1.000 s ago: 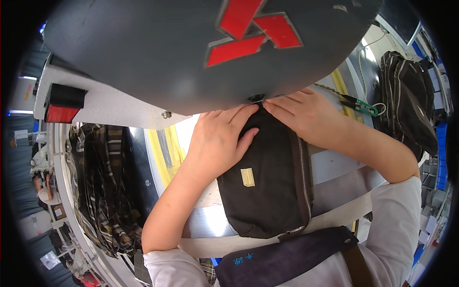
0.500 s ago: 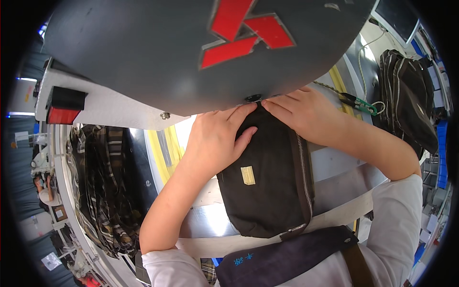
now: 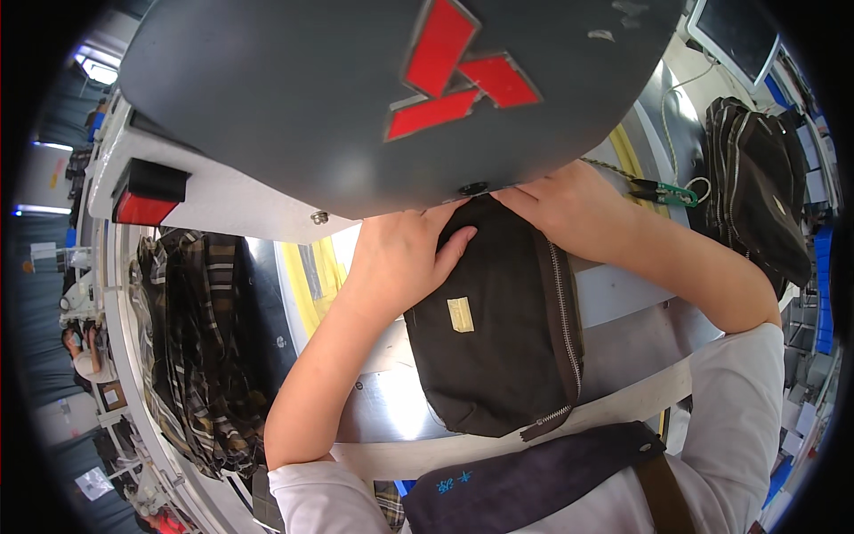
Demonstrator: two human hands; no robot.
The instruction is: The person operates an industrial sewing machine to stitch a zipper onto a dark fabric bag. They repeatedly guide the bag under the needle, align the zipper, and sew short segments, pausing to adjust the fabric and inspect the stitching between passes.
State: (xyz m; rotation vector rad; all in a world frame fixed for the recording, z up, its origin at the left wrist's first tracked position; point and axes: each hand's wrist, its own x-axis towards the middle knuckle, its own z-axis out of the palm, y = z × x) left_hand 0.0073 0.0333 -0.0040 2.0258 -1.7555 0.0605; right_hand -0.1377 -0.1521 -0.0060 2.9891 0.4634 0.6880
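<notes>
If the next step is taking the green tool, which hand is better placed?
The right hand, probably: the green tool is near its wrist, while the left hand is farther away, at the left side of the dark bag.

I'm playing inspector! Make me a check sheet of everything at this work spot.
Surface: shiny metal, yellow tape strips.
Things: dark zippered fabric piece with pale label, beside grey machine head.
Clutter: plaid fabric left; dark zippered items right.
Hands: left hand and right hand on the fabric piece; some fingertips hidden.
Cables: thin cord, upper right.
Surroundings: another person far left; screen upper right.
</notes>
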